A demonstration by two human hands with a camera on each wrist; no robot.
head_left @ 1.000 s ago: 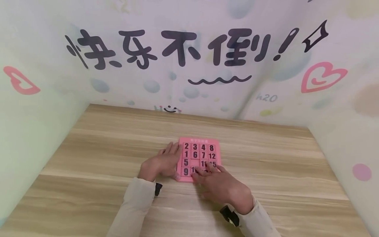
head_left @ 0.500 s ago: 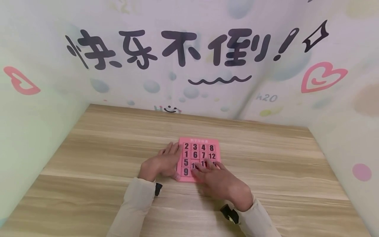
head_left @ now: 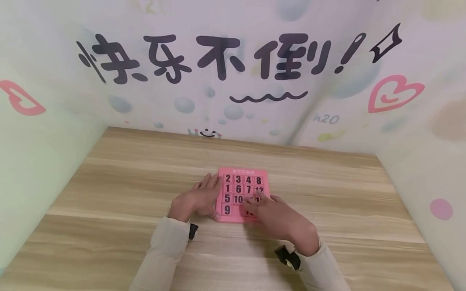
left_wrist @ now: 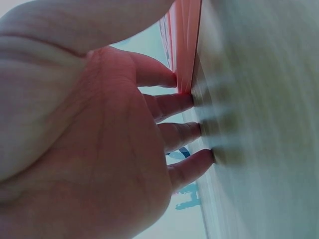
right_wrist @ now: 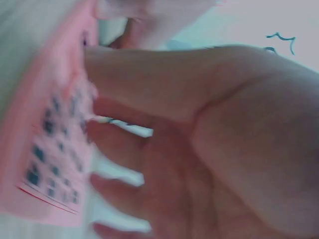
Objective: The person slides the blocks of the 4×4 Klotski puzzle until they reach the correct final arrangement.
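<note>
A pink sliding number puzzle (head_left: 243,172) lies flat on the wooden table, with black numerals on its tiles. Along its left side rests my left hand (head_left: 202,199), thumb by the near-left corner. In the left wrist view the fingers (left_wrist: 182,135) of that hand stretch out, their tips at the puzzle's edge and the tabletop. My right hand (head_left: 282,218) reaches over the lower right tiles with its fingers extended onto them, covering some numerals. Tile 10 (head_left: 238,199) sits in the third row, and a bare pink slot (head_left: 236,210) shows just below it, beside tile 9 (head_left: 227,210).
The wood-grain table (head_left: 127,178) spreads around the puzzle. A white printed backdrop (head_left: 233,91) with large black characters rises behind it, and similar walls stand at both sides. Each sleeve has a black strap (head_left: 287,257) at the wrist.
Tile 10 has slid away from me, from the bottom row into the third row, leaving the slot beneath it. My right hand has shifted slightly right; my left hand stays at the puzzle's side.
</note>
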